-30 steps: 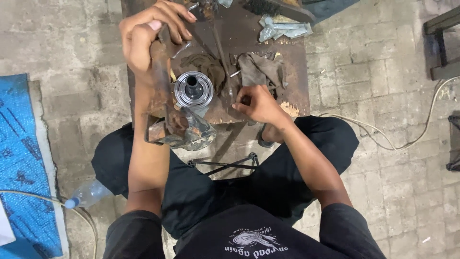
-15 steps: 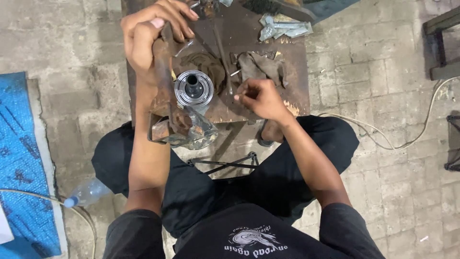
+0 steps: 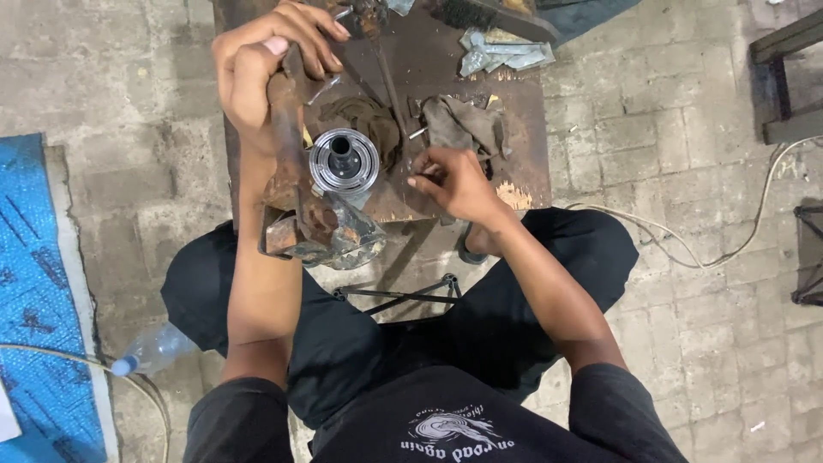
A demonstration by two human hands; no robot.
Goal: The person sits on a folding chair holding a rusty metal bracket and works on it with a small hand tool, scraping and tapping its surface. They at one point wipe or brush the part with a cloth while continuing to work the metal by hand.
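A shiny round metal part [image 3: 344, 161] with a dark bore stands upright in a rusty vise [image 3: 313, 230] at the near edge of a small brown workbench [image 3: 523, 120]. My left hand [image 3: 266, 60] is closed around the vise's rusty lever, above and left of the round part. My right hand [image 3: 454, 182] rests on the bench to the right of the part, fingers pinched on a small thin metal piece; what it is stays unclear.
Dark greasy rags [image 3: 467, 124] and crumpled grey cloth [image 3: 506, 53] lie on the bench. A plastic bottle [image 3: 154, 350] lies on the brick floor at left, beside a blue tarp [image 3: 34, 283]. A cable [image 3: 711, 249] runs at right.
My right hand has shifted slightly up and right on the bench, closer to the rags. The left hand keeps its hold on the lever.
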